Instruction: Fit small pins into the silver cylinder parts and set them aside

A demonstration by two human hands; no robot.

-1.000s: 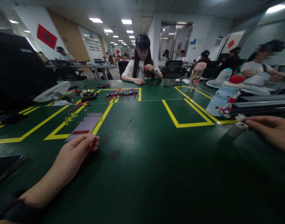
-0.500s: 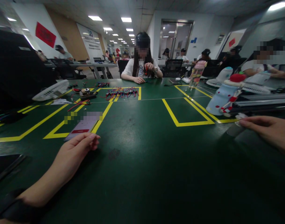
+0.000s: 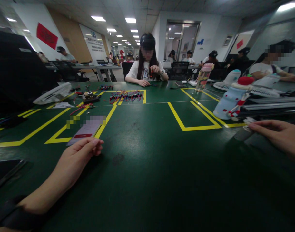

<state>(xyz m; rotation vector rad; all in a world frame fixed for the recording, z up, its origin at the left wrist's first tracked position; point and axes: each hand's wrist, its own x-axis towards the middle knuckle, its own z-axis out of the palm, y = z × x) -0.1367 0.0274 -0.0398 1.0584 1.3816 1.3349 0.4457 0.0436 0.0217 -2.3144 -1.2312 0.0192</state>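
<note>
My left hand (image 3: 81,154), fingers loosely curled and no object showing in them, is at the near end of a phone (image 3: 85,130) with a light screen and a red button. I cannot tell whether the hand touches that phone. At the far right, my right hand (image 3: 279,133) pinches a small grey, flat-looking item (image 3: 243,133) with a crumpled whitish top. Its exact kind is unclear. Just beyond this hand stands a light blue bottle (image 3: 224,101) with red dots and a red top.
Bundles of coloured wires (image 3: 126,96) and a small device (image 3: 88,94) lie toward the far side. A dark phone (image 3: 5,172) is at the left edge. Metal profiles (image 3: 273,106) and a clear bottle (image 3: 204,77) are on the right. A person (image 3: 147,64) sits opposite.
</note>
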